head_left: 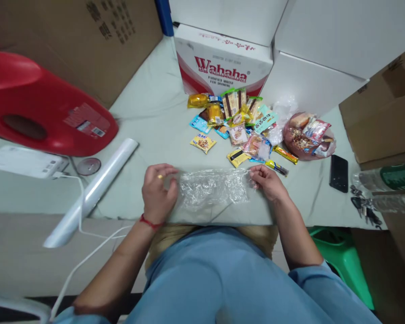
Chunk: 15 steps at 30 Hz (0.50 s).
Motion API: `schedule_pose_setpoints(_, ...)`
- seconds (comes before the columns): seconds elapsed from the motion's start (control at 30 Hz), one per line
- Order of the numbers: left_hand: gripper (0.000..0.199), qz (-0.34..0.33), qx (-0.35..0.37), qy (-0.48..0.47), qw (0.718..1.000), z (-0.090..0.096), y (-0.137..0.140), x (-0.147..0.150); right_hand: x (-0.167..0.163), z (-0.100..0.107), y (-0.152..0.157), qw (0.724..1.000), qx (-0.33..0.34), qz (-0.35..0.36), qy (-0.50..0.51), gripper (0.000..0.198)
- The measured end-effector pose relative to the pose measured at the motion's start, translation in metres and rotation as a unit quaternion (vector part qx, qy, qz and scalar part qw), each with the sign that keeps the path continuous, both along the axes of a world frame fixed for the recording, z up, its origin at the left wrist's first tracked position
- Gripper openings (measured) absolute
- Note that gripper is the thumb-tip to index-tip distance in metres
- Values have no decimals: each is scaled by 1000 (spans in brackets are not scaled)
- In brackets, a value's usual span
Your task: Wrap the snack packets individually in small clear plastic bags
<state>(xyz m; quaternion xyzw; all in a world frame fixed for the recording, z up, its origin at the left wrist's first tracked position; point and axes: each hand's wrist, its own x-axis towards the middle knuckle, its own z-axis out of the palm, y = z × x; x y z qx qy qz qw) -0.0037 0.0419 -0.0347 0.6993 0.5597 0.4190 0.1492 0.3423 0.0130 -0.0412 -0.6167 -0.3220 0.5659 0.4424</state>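
A crinkled clear plastic bag (214,188) is spread out between my hands near the table's front edge. My right hand (268,180) pinches its upper right corner between thumb and fingers. At the upper left corner my left hand (159,191) has its fingers curled in, the fingertips at the bag's edge. Beyond the bag lies a pile of wrapped snacks (238,134). A yellow cookie packet (203,142) lies slightly apart on the left, and a thin yellow-and-blue wrapped bar (277,168) lies close to my right hand.
A pinkish bag of snacks (310,137), black phone (339,173), keys (366,208) and plastic bottles (396,179) sit right. Left are a plastic film roll (92,191), red jug (47,108) and cabled white power bank (27,162). A Wahaha carton (222,63) stands behind.
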Motion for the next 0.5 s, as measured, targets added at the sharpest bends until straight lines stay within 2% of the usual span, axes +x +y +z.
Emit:
schedule_pose_setpoints(0.1, 16, -163, 80, 43, 982, 4, -15, 12, 0, -1, 3, 1000, 15, 17, -9, 46)
schedule_pose_setpoints(0.17, 21, -263, 88, 76, 958, -2, -20, 19, 1, -1, 5, 1000, 20, 16, -7, 47)
schedule_pose_setpoints(0.23, 21, -312, 79, 112, 940, -14, -22, 23, 6, -1, 7, 1000, 26, 2, -2, 47)
schedule_pose_setpoints(0.37, 14, -300, 12, 114, 947, -39, -21, 21, 17, 6, 3, 995, 68, -71, -21, 47)
schedule_pose_setpoints(0.5, 16, -258, -63, 49, 963, -40, -21, 23, 15, 22, -27, 971, 136, -175, -92, 35)
